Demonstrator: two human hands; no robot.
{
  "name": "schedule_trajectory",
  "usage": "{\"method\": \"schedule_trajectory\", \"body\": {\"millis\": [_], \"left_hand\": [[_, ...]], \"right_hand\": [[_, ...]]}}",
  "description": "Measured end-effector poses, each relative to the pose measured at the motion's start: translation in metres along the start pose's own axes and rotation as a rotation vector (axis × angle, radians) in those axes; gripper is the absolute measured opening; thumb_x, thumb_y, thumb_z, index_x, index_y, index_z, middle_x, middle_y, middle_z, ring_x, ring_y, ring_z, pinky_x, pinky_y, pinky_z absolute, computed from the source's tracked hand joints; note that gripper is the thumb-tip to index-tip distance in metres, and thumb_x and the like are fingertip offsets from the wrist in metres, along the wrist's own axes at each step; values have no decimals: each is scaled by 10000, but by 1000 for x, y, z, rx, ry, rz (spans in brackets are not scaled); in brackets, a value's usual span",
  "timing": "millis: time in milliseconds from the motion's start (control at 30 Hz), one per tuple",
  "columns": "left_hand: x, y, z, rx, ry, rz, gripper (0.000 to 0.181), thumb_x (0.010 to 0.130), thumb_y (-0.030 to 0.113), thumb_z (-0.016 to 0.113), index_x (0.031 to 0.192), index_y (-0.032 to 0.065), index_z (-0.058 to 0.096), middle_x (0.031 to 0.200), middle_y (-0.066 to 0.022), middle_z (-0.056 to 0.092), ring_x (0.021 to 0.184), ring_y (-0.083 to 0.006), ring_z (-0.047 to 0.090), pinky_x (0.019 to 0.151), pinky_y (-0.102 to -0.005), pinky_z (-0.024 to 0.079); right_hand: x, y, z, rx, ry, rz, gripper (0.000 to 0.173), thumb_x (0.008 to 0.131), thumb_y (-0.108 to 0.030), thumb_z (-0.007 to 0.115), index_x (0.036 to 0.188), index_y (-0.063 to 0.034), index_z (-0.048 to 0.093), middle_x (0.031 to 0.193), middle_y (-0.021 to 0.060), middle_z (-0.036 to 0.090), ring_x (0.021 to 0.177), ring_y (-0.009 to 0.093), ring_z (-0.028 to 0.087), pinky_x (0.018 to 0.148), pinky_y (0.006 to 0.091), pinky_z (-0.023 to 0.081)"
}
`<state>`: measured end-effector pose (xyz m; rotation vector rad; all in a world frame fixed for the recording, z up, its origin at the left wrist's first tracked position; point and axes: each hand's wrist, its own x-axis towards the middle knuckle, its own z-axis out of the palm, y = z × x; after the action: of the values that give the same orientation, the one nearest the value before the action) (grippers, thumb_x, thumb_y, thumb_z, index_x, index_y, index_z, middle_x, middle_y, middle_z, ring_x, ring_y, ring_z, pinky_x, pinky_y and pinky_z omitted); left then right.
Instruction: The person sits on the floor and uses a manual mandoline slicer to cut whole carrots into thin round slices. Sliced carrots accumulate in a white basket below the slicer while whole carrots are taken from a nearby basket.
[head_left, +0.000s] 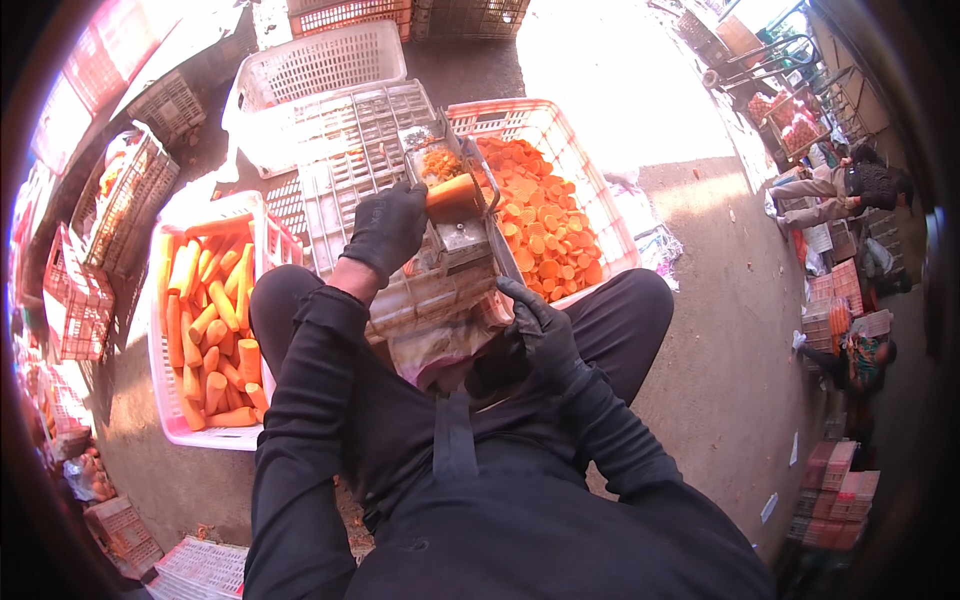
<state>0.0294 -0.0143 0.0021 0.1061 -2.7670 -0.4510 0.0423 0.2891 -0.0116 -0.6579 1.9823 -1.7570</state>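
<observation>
My left hand (386, 229), in a dark glove, grips a thick peeled carrot (452, 191) and holds it against the metal bed of a slicer (459, 236). Orange shreds (441, 163) lie on the bed beyond the carrot. A long metal blade (502, 238) runs along the slicer's right side. My gloved right hand (547, 330) is curled at the blade's near end, its index finger stretched along it; the grip is partly hidden. Round, ridged carrot slices (546, 225) fill much of the crate (615, 221) to the right. The slicer rests on an upturned plastic crate (330, 202) between my knees.
A white crate (159, 375) of whole peeled carrots (217, 319) stands by my left knee. Another pale crate (322, 56) is behind the slicer. More crates (127, 199) line the left. Far right, two people (844, 187) are among crates, near a hand cart (772, 56).
</observation>
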Motion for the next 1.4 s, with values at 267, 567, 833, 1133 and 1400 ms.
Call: {"method": "schedule_trajectory", "body": {"millis": [267, 567, 833, 1133, 1400], "left_hand": [[3, 7, 2, 87, -12, 5, 199, 886, 146, 634, 1072, 73, 636, 907, -158, 662, 876, -375, 679, 748, -486, 538], [3, 6, 6, 35, -8, -3, 222, 888, 149, 629, 1094, 69, 653, 919, -150, 670, 880, -366, 684, 747, -481, 541], [8, 7, 8, 123, 15, 35, 252, 904, 149, 604, 1139, 70, 654, 910, -153, 675, 825, -363, 692, 691, -488, 543], [6, 15, 6, 124, 11, 28, 144, 859, 80, 602, 988, 38, 650, 881, -160, 686, 852, -352, 708, 727, -460, 561], [11, 10, 11, 101, 62, 20, 207, 859, 152, 636, 1041, 54, 658, 899, -164, 666, 839, -363, 690, 716, -484, 552]], "right_hand": [[14, -113, -4, 36, 47, 180, 322, 1083, -170, 510, 1351, -50, 642, 1001, -2, 690, 690, 25, 568, 634, 198, 480], [-1, 5, 3, -92, 48, -78, 328, 1054, -41, 529, 1369, -5, 614, 1235, 51, 692, 1070, 79, 619, 879, 236, 504], [10, -90, -6, 79, 88, 181, 333, 1082, -153, 519, 1375, -27, 616, 1016, 9, 681, 705, 15, 557, 634, 189, 460], [-1, -29, 11, 77, 76, 13, 341, 1062, -41, 512, 1391, -3, 590, 1256, 42, 665, 834, 16, 569, 754, 197, 506], [3, -46, -2, 133, 138, 75, 330, 1074, -104, 522, 1379, -9, 606, 1214, 57, 682, 781, 21, 580, 707, 181, 490]]}}
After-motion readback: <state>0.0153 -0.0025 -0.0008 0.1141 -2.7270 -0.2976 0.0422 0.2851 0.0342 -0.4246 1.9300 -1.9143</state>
